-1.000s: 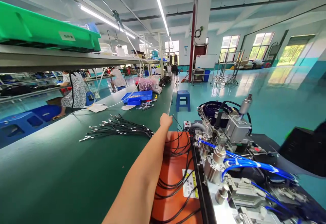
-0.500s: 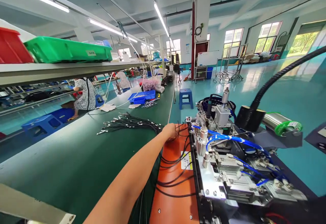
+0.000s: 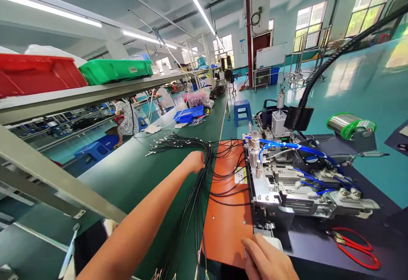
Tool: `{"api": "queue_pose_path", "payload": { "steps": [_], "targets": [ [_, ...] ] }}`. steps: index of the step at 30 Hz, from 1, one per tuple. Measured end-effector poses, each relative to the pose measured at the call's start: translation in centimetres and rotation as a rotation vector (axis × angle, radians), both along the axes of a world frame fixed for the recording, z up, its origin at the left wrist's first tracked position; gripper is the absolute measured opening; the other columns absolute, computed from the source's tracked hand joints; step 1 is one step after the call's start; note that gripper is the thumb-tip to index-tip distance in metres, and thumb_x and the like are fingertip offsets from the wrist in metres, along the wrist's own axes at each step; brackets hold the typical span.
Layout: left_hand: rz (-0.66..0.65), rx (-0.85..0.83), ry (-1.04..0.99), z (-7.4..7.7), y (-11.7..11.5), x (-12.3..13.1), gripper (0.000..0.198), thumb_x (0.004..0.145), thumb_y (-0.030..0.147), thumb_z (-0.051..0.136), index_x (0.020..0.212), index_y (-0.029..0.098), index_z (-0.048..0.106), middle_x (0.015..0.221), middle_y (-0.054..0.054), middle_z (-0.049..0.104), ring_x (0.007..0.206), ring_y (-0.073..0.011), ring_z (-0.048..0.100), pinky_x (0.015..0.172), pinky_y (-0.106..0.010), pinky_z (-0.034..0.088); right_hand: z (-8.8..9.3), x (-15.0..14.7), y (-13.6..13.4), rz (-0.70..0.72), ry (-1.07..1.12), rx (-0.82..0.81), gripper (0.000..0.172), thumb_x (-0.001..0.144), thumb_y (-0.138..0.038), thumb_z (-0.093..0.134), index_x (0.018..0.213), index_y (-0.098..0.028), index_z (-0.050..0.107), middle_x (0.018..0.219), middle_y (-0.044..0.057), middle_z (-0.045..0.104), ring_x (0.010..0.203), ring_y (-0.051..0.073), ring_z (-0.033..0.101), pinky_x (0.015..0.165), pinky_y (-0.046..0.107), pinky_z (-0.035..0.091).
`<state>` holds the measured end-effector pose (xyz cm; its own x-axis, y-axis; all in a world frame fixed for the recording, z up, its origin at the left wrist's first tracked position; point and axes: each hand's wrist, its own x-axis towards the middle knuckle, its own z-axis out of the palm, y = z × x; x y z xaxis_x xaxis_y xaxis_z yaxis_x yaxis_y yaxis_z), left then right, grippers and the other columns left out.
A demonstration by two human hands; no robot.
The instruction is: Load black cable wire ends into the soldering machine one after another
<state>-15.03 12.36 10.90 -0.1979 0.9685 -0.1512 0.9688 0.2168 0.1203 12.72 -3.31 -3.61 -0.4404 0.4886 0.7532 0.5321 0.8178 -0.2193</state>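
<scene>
My left hand reaches out over the green bench, fingers closed round a bundle of thin black wires that runs from a fanned-out pile back toward me. More black wires loop across an orange plate. At the bottom edge, my right hand rests by the near corner of that plate, in front of a metal machine with blue hoses; its fingers are curled and only partly seen.
A shelf above the bench carries a red bin and a green bin. Red-handled cutters lie at the right, beside a solder spool and a black hose. Blue tray, stool and other people stand farther off.
My view dropped and drew back. My left hand pulled back toward me and leftward, off the orange plate, with the wire bundle. My right hand came into view at the bottom.
</scene>
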Motion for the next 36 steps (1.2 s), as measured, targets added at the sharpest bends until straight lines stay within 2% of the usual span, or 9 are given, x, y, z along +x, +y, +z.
{"api": "queue_pose_path", "payload": {
  "steps": [5,8,11,14,19,21,27,31,36],
  "targets": [
    [0.073,-0.131,0.029,-3.4,-7.8,-0.5,0.025,0.093,0.034,0.063,0.106,0.013,0.064,0.107,-0.007,0.066,0.098,-0.0205,0.064,0.088,-0.042,0.054,1.9,-0.3,-0.5,0.145,0.012,-0.234,0.019,0.093,-0.012,0.043,0.097,-0.019,0.06,0.071,0.003,0.059,0.053,0.015,0.058,0.05,0.026,0.04],
    [0.12,-0.103,-0.024,-4.9,-9.4,0.0,0.022,0.092,0.033,0.063,0.098,0.012,0.065,0.103,-0.007,0.067,0.1,-0.0211,0.064,0.091,-0.043,0.052,2.7,-0.8,-1.0,0.182,0.042,-0.32,0.02,0.094,-0.013,0.041,0.095,-0.02,0.061,0.071,0.002,0.059,0.056,0.016,0.058,0.051,0.027,0.04],
    [0.166,-0.067,-0.17,-4.1,-9.3,0.3,0.02,0.093,0.032,0.059,0.092,0.012,0.062,0.086,-0.008,0.069,0.085,-0.0205,0.069,0.08,-0.036,0.054,3.0,-1.5,-1.8,0.231,0.093,-0.481,0.022,0.095,-0.017,0.04,0.093,-0.02,0.062,0.073,0.003,0.06,0.062,0.016,0.058,0.056,0.027,0.042],
    [0.143,-0.057,-0.41,-2.5,-9.4,1.4,0.027,0.099,0.036,0.045,0.113,0.015,0.053,0.083,-0.008,0.07,0.067,-0.0166,0.069,0.063,-0.028,0.055,3.4,-2.1,-2.9,0.337,0.324,-0.907,0.024,0.097,-0.033,0.046,0.11,-0.019,0.062,0.086,0.006,0.065,0.069,0.017,0.062,0.062,0.029,0.05],
    [-0.044,-0.171,-0.779,-2.8,-11.5,5.8,0.025,0.098,0.031,0.042,0.116,0.016,0.052,0.099,-0.009,0.069,0.073,-0.014,0.069,0.065,-0.027,0.057,5.3,-1.4,-3.3,0.486,0.99,-1.632,0.07,0.087,-0.067,0.056,0.135,-0.017,0.046,0.099,0.011,0.065,0.076,0.021,0.069,0.065,0.037,0.057],
    [-0.206,-0.168,-0.818,-3.7,-12.6,7.7,0.026,0.095,0.026,0.042,0.115,0.017,0.056,0.097,-0.009,0.068,0.075,-0.0162,0.068,0.069,-0.032,0.058,6.1,-0.1,-2.7,0.417,1.061,-1.663,0.061,0.087,-0.059,0.062,0.128,-0.015,0.051,0.094,0.009,0.064,0.07,0.018,0.067,0.063,0.036,0.056],
    [-0.861,0.268,-0.417,-4.3,-13.8,11.8,0.037,0.087,0.01,0.051,0.122,0.021,0.058,0.123,-0.012,0.058,0.121,-0.0267,0.049,0.106,-0.048,0.04,6.5,3.6,-0.9,0.207,0.825,-1.523,0.038,0.092,-0.043,0.063,0.12,-0.018,0.057,0.075,0.0,0.065,0.06,0.013,0.06,0.06,0.028,0.051],
    [-0.912,0.323,-0.396,-4.1,-12.9,12.9,0.022,0.093,0.014,0.049,0.113,0.017,0.058,0.102,-0.009,0.064,0.102,-0.0243,0.057,0.095,-0.045,0.045,6.2,4.7,-0.9,0.091,0.855,-1.514,0.037,0.089,-0.046,0.065,0.113,-0.018,0.06,0.07,-0.001,0.062,0.059,0.015,0.058,0.057,0.028,0.051],
    [-1.035,0.201,-0.508,-4.4,-12.9,13.5,0.036,0.092,0.016,0.054,0.127,0.02,0.052,0.117,-0.01,0.062,0.103,-0.0219,0.057,0.088,-0.035,0.048,6.5,5.4,-0.9,0.118,0.689,-1.427,0.025,0.092,-0.038,0.062,0.106,-0.017,0.066,0.073,-0.001,0.061,0.064,0.014,0.055,0.06,0.026,0.047]
  ]
}}
